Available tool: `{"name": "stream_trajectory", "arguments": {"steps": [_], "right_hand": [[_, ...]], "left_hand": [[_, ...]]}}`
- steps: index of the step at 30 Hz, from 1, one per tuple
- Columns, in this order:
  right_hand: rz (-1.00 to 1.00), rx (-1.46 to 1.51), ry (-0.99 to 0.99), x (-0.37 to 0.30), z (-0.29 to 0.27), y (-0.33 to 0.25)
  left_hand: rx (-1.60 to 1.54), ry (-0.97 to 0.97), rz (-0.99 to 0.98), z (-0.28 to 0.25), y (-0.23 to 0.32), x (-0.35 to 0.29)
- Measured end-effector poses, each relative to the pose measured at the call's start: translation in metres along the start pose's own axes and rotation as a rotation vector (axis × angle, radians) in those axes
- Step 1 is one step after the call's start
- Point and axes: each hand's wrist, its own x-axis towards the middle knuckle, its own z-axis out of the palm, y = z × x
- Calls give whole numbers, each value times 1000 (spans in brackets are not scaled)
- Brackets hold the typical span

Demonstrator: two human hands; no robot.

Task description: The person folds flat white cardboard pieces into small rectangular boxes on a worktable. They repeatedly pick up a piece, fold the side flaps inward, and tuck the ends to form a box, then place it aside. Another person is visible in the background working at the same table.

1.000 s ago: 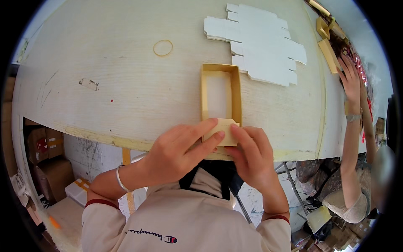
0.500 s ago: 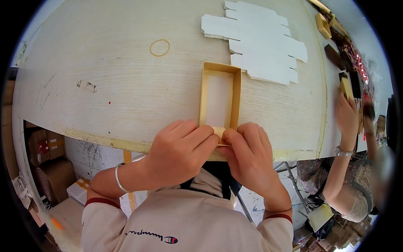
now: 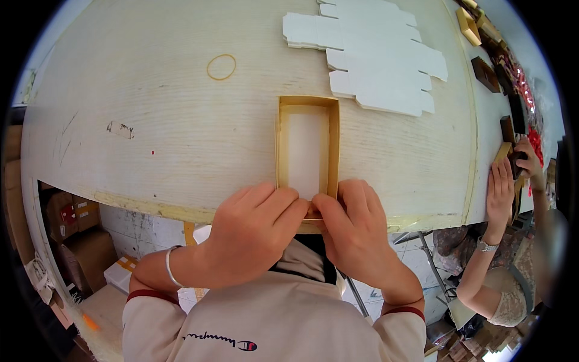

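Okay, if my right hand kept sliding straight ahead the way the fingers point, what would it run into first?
Probably the near end wall of the open gold box. Your right hand already presses on that end beside your left hand, fingers aimed up and slightly left, so the box would likely slide ahead along the table.

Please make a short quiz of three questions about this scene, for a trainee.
1. True or false: both hands press the near end of the open gold box.
2. What lies on the table left of and beyond the box? A) a rubber band B) scissors C) a pen
3. Fill in: the stack of flat white box blanks lies to the ____ of the box, farther from the person.

Key:
1. True: left hand and right hand meet there.
2. A, the rubber band.
3. right
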Motion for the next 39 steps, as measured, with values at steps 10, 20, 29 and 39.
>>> {"name": "stream_trajectory", "arguments": {"steps": [10,20,29,39], "right_hand": [[13,108,-57,-3,-11,5],[34,182,-181,0,-30,14],[-234,65,-26,5,-6,0],[-313,22,-29,1,-13,6]], "left_hand": [[-118,-75,-16,0,-1,-3],[-215,-65,-21,-41,-28,10],[-130,-269,55,-44,-66,38],[-242,-434,14,-48,-71,52]]}}
